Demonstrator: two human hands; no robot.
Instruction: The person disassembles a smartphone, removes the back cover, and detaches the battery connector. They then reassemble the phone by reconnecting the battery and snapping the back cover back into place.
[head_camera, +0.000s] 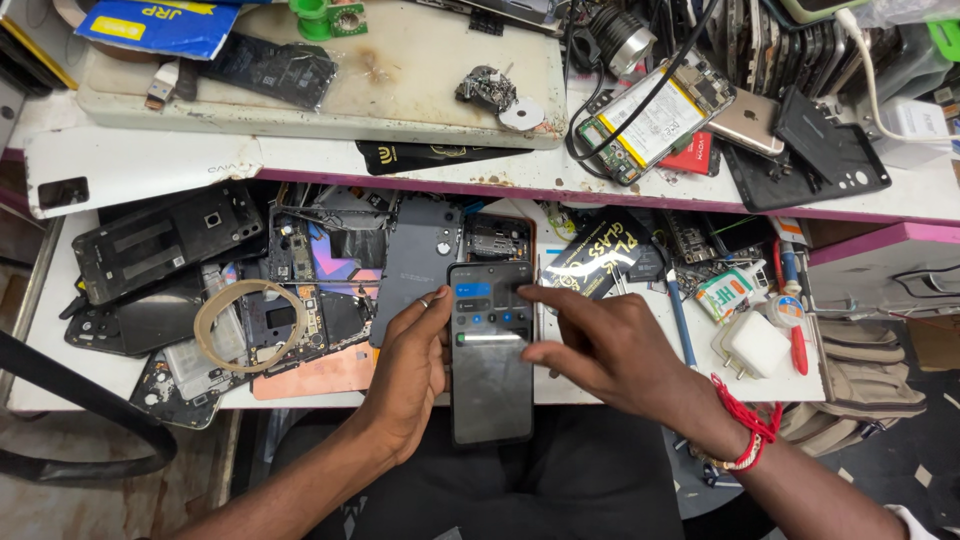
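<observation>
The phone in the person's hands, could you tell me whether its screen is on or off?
On. The phone in the left hand shows lit panel tiles and a bright slider; the right hand touches the screen.

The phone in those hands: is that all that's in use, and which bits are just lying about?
In use:
- dark phone, screen lit
- left hand, holding its edge
- right hand, fingertip on the screen

Lying about:
- white charger plug
- roll of tape
- opened phone with battery
- black back covers

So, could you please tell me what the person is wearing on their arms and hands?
Both forearms are bare, with no sleeves in view. The right hand has a red thread band with some white in it wound round the wrist. The left hand carries a thin, pale ring on one of its fingers. No gloves or watch show.
</observation>
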